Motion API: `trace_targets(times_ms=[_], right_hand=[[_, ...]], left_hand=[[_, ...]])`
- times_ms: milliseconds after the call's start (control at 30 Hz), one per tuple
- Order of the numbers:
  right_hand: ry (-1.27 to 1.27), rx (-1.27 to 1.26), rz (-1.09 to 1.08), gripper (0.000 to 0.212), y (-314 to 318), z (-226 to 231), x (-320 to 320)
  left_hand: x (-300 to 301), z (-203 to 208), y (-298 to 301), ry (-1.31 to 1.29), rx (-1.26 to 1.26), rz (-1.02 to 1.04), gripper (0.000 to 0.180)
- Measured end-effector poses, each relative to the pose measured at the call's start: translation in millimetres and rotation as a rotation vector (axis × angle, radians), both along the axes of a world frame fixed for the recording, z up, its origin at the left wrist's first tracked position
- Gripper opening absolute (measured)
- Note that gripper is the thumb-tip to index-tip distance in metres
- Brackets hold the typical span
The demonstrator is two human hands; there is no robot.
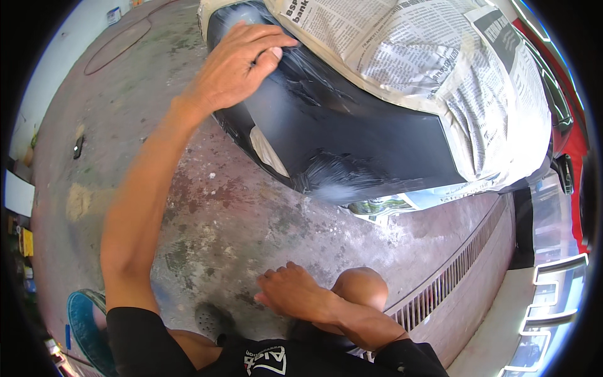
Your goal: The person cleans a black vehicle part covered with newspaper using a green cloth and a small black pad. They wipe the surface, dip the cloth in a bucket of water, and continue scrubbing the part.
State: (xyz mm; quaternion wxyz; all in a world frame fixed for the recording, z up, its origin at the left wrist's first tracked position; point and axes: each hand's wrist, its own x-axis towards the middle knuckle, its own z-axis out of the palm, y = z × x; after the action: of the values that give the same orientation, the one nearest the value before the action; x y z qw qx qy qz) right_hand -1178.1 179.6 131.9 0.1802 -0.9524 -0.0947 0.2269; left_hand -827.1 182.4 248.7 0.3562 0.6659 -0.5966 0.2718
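The left hand [242, 66], fingers bent, is on the dark bumper [377, 141] ahead, below taped newspaper [402, 41]; the right hand [292, 290], half-curled, is near the knee [363, 286]. Whether either holds anything, I cannot tell.

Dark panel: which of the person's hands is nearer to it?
Left. The left hand is at the dark panel, near its upper end; the right hand is apart, beside the knee.

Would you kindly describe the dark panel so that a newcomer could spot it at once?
Find the large newspaper covering at the upper right. The dark panel runs along its lower left side, with the left hand at its upper end. Unlike the covering and its pale tape edging, it is blackish and streaked with whitish smears.
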Motion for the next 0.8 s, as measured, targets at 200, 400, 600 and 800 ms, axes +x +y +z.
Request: trace_targets(times_ms=[200, 400, 600, 800], right_hand=[[-0.003, -0.005, 0.013, 0.037, 6, 7, -7], [-0.014, 0.037, -0.001, 0.037, 2, 11, -12], [-0.017, 0.015, -0.012, 0.037, -4, 9, -13], [0.015, -0.016, 0.009, 0.037, -9, 7, -11]], left_hand=[[-75, -11, -22, -0.073, -0.080, -0.135, 0.038], [-52, -29, -21, 0.029, -0.090, 0.074, 0.042], [-45, -74, -25, 0.214, -0.234, 0.148, 0.053], [-117, -92, -47, 0.392, -0.381, 0.068, 0.055]])
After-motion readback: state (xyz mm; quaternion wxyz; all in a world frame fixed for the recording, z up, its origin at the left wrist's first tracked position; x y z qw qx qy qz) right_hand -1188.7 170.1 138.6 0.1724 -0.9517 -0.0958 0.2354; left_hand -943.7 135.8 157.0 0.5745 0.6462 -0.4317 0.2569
